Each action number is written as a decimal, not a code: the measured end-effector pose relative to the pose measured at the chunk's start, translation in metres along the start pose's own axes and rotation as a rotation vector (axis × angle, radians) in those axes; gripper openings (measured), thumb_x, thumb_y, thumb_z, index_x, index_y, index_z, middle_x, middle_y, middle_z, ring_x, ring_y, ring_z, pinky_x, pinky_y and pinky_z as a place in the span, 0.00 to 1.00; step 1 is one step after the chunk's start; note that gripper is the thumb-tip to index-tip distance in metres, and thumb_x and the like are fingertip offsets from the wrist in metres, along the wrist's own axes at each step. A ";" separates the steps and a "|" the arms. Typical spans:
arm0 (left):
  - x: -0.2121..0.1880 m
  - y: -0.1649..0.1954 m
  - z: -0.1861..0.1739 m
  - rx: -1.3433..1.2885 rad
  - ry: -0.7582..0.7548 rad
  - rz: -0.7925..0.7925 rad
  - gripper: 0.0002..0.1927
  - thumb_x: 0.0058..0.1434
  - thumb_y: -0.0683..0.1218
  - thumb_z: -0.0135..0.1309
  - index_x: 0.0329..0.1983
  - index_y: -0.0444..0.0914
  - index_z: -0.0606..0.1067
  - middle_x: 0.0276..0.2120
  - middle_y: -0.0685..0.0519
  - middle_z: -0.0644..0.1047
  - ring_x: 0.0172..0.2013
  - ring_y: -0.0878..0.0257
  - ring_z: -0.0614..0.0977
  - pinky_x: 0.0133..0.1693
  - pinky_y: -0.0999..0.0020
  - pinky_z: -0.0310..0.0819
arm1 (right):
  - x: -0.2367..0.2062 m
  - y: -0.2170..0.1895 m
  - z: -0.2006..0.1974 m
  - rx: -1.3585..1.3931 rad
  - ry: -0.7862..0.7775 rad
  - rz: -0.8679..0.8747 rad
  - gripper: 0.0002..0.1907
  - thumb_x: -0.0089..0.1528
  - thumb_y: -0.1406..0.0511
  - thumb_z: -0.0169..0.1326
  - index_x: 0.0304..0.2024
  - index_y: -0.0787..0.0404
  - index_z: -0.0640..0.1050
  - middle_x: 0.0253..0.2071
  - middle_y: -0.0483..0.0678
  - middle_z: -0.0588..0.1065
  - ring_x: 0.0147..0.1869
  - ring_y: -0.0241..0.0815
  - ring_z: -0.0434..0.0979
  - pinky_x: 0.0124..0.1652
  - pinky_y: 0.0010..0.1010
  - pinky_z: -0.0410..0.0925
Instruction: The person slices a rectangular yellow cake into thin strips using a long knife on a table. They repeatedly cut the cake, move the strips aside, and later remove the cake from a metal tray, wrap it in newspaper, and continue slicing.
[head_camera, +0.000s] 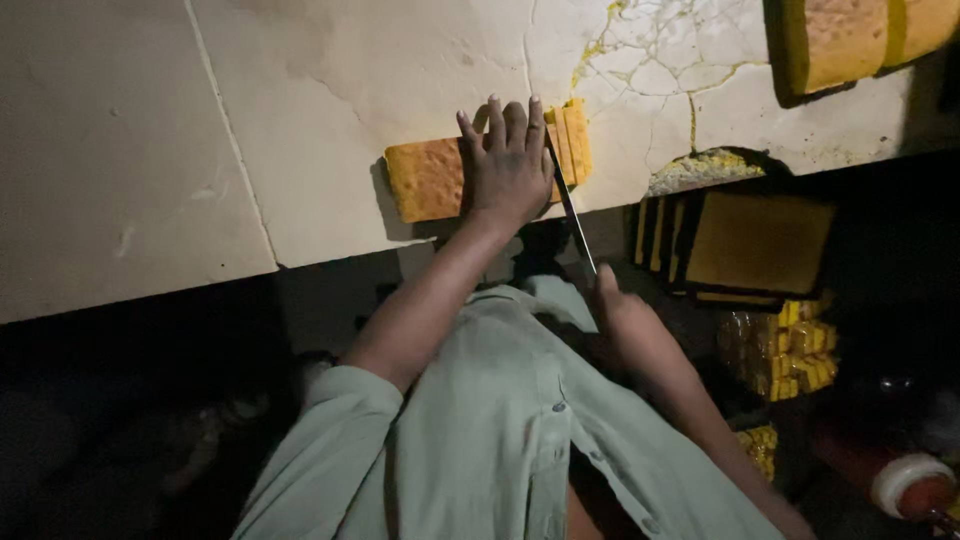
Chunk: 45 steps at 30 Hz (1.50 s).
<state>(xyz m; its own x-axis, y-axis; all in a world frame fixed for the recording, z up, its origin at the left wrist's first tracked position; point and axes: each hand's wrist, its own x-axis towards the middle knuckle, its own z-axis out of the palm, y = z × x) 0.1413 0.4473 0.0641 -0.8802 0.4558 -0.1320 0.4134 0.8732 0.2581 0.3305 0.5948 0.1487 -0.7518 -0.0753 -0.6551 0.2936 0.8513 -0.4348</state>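
A long yellow-orange sponge cake loaf (427, 178) lies on the pale cracked counter (150, 150) near its front edge. My left hand (507, 160) presses flat on top of the loaf, fingers spread. My right hand (612, 300) grips the handle of a long knife (569, 205), its blade running up along the right side of my left hand into the loaf. Thin cut slices (573, 140) stand at the loaf's right end, just beyond the blade.
Another yellow-edged cake block (850, 40) sits at the counter's top right. Below the counter edge, stacked slices on a dark tray (745, 245), wrapped yellow packets (785, 350) and a reddish roll (915, 490) lie in shadow. A crumbled chip (700, 170) marks the counter edge.
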 end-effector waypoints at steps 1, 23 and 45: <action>0.000 0.000 0.001 -0.008 -0.021 -0.013 0.36 0.70 0.54 0.39 0.78 0.35 0.51 0.71 0.38 0.60 0.73 0.36 0.52 0.66 0.20 0.30 | 0.004 0.018 0.016 -0.029 0.050 -0.067 0.42 0.59 0.67 0.57 0.70 0.69 0.52 0.41 0.70 0.77 0.43 0.70 0.78 0.41 0.53 0.72; -0.001 -0.011 0.006 -0.008 0.015 -0.038 0.38 0.68 0.56 0.42 0.77 0.36 0.50 0.68 0.38 0.61 0.72 0.37 0.53 0.65 0.19 0.30 | 0.048 0.043 0.056 -0.050 0.113 -0.079 0.49 0.57 0.69 0.57 0.74 0.64 0.45 0.45 0.73 0.75 0.47 0.72 0.76 0.45 0.52 0.71; -0.008 -0.023 0.011 -0.063 0.050 -0.042 0.38 0.69 0.54 0.42 0.77 0.35 0.50 0.69 0.37 0.61 0.73 0.36 0.54 0.67 0.20 0.28 | 0.084 0.021 0.046 -0.027 0.215 -0.124 0.50 0.58 0.68 0.55 0.78 0.72 0.46 0.40 0.69 0.77 0.44 0.72 0.77 0.43 0.55 0.70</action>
<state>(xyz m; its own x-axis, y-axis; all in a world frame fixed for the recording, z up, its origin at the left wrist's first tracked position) 0.1419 0.4258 0.0487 -0.9077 0.4082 -0.0970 0.3613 0.8781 0.3136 0.3007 0.5819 0.0558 -0.8901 -0.0702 -0.4504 0.1777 0.8565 -0.4846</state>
